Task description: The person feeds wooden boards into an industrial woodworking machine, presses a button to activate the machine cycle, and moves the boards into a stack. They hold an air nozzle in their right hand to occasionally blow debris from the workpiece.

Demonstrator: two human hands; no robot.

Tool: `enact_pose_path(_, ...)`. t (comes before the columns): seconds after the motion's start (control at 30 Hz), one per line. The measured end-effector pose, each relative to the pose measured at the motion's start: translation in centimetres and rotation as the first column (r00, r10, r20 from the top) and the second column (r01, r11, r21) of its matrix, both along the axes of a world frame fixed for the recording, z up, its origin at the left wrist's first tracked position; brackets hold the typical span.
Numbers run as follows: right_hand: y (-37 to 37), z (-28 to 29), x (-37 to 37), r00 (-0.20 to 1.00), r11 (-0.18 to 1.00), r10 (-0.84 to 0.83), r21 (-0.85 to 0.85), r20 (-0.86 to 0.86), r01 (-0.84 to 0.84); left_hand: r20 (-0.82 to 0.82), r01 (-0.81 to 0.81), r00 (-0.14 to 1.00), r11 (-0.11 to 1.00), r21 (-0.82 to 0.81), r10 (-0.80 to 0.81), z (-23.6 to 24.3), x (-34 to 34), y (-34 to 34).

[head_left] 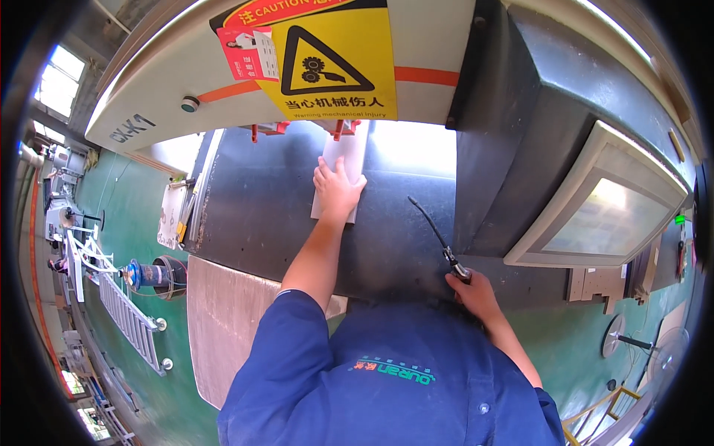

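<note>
Straight to the top: on the pale machine housing [424, 44], a big yellow warning sign [335, 63], black triangle framing gears and a hand, dark Chinese characters below and a smaller Latin line at the foot! Above that, a red banner [290, 10], pale-lettered, cut by the upper edge. Overlapping on the left, a small red-and-white label [249, 53], person pictured, finest print too small to read. Out on the housing's left end, a short dark code [132, 129]. And down on the blue shirt [357, 409], a green logo [405, 373] with orange-red characters!
</note>
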State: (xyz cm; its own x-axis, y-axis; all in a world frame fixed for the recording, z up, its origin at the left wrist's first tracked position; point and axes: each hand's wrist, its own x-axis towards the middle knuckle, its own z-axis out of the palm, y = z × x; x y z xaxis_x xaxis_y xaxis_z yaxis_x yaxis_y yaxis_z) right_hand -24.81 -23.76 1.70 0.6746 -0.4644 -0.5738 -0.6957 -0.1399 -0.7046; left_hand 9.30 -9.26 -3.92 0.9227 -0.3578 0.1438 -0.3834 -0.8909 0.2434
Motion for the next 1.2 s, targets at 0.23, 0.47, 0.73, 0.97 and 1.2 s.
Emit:
enact_pose_path(0.23, 0.3, 1.2, 0.8, 0.999, 0.999, 0.046, -0.01, -0.017, -0.046, 0.003, 0.022, 1.0, 0.999, -0.026, -0.022, -0.2, -0.1, -0.1)
enact_pose_path(0.47, 0.5, 1.4, 0.7, 0.998, 0.997, 0.063, -0.037, -0.025, -0.064, -0.02, 0.012, 1.0, 1.0, 0.0, -0.012, 0.3, -0.3, -0.1)
enact_pose_path(0.73, 0.5, 0.7, 0.5, 0.999, 0.999, 0.05, -0.015, -0.002, -0.05, 0.026, 0.04, 0.999, 0.999, 0.01, -0.04, -0.5, 0.0, 0.5)
enact_pose_path(0.97, 0.4, 0.2, 0.8, 1.0, 0.999, 0.016, 0.052, 0.003, -0.016, 0.297, 0.152, 0.955, 0.86, -0.488, 0.0, 5.7, -0.7, 5.9)
enact_pose_path(1.2, 0.6, 0.8, 1.9, 0.996, 0.995, 0.085, 0.054, 0.03, -0.086, 0.563, 0.255, 0.806, 0.75, -0.61, 0.184, 20.8, 2.1, 10.2)
